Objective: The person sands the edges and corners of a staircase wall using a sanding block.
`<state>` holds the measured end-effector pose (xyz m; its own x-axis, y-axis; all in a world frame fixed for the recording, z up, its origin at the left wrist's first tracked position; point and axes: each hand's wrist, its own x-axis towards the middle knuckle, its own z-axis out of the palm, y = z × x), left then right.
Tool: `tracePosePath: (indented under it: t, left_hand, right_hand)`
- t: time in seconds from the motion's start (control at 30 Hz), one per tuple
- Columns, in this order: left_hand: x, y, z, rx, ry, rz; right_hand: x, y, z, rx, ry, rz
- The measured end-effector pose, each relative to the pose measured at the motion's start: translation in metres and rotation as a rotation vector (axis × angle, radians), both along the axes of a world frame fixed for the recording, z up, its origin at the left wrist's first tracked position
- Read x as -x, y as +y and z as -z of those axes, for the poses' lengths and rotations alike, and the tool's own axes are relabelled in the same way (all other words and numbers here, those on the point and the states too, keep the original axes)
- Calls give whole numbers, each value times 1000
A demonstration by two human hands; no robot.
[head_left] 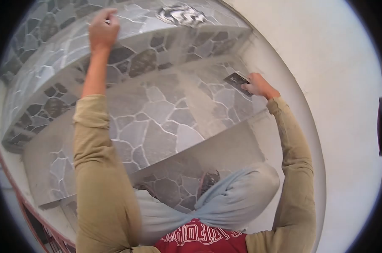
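My right hand (259, 86) grips a flat, dark rectangular grout float (238, 81) just above the stone-clad step (157, 135), at its right end by the wall. My left hand (103, 30) is raised at the upper left, over the edge of the higher step (134, 25). Its fingers are curled, and a small pale spot shows among them; what it holds, if anything, I cannot make out. Irregular grey stones with pale joints cover the steps, and a dusty film lies over parts of them.
A crumpled black-and-white rag (181, 15) lies on the higher step. The pale wall (334, 84) curves along the right side. A reddish metal railing (35, 221) stands at the lower left. My bent knees (245, 189) are close to the lower step's edge.
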<state>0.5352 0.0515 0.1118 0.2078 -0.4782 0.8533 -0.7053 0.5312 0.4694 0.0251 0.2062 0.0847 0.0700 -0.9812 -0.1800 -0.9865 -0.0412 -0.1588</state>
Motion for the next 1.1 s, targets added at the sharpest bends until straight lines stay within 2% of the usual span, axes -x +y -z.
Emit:
tracePosePath:
  t: [0.03,0.1,0.13,0.17,0.2,0.23,0.27,0.33,0.37,0.4,0.43,0.47,0.5,0.53,0.57,0.6,0.63,0.67,0.7,0.73,0.77,0.8,0.83,0.9,0.93,0.97,1.0,1.03,1.1]
  left_hand:
    - [3,8,-2,39,27,62]
    - [9,44,-5,-77,167,228]
    - [4,73,2,-335,135,322]
    - [8,123,-4,-548,151,518]
    - [-3,166,0,-597,-41,660]
    - [-16,213,2,-641,-245,687]
    - [-34,265,17,-1006,-17,759]
    - [-69,363,55,-1199,166,860]
    - [-78,407,56,-1339,677,820]
    - [-53,452,58,-1142,1038,562]
    - [-50,475,61,-1131,1039,524]
    - [-48,500,66,-1107,1040,370]
    - [-42,526,65,-1064,1050,191]
    - [-36,533,48,-1062,936,253]
    - [-31,526,21,-1063,818,302]
    - [-22,519,-13,-988,608,254]
    - [-15,507,-48,-926,394,206]
    - [-13,498,-75,-722,477,468]
    - [-10,490,-99,-500,524,731]
    - [4,475,-122,-386,539,973]
    - [23,462,-142,-274,538,1235]
    - [44,459,-161,-274,521,1230]
    - [69,452,-180,-319,589,1367]
    - [99,432,-201,-464,709,1741]
    - [102,418,-203,-510,664,1858]
    - [104,407,-205,-526,574,1968]
    - [106,397,-205,-517,477,2072]
    - [108,391,-207,-504,398,2153]
    - [115,385,-221,-428,237,2222]
  right_hand:
    - [-14,-34,6,26,-28,-32]
    - [-42,-89,26,23,59,-292]
    - [-73,-94,17,-44,23,-296]
    - [-108,-101,5,-109,-17,-301]
    - [-133,-113,14,-69,-34,-387]
    - [-157,-125,24,-30,-56,-470]
    - [-182,-123,29,-2,-133,-502]
    - [-215,-107,53,19,-238,-550]
    - [-227,-99,74,156,-233,-583]
    - [-240,-95,88,292,-228,-619]
    - [-247,-96,96,242,-169,-641]
    - [-252,-96,106,194,-108,-688]
    - [-247,-95,126,464,-286,-766]
    - [-242,-101,131,539,-305,-869]
    - [-242,-116,146,427,-207,-855]
    - [-246,-115,139,435,-184,-799]
    - [-254,-117,131,297,-117,-693]
    - [-256,-127,138,288,-94,-726]
    - [-264,-123,121,190,-60,-666]
    - [-272,-116,103,89,-19,-593]
    - [-286,-115,106,97,-37,-631]
    - [-288,-119,107,84,-36,-662]
    - [-276,-123,107,71,-30,-655]
    - [-268,-133,139,226,-143,-731]
    - [-265,-123,136,358,-189,-723]
    - [-268,-108,104,183,-134,-669]
    - [-267,-117,137,492,-260,-724]
    - [-268,-102,102,304,-133,-645]
    - [-263,-93,97,344,-209,-689]
